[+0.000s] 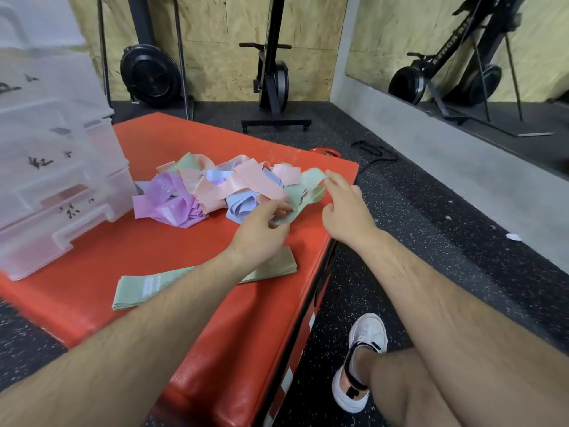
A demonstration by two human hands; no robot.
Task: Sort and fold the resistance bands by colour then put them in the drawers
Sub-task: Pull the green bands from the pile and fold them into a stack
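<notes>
A tangled pile of resistance bands (215, 188) in purple, peach, blue and green lies on the red padded box (172, 303). My left hand (261, 229) pinches the lower end of a loose green band (303, 192) at the pile's right edge. My right hand (346, 208) holds the same band's upper end with curled fingers. Flat green bands (147, 286) lie stacked under my left forearm, partly hidden by it. The clear plastic drawer unit (52, 167) stands at the left on the box, its drawers closed and marked with handwritten labels.
The box's right edge drops to dark speckled gym floor (415, 211). My right leg and white shoe (363, 362) are beside the box. Rowing machines (271, 75) stand upright against the back wall, and a mirror lines the right wall.
</notes>
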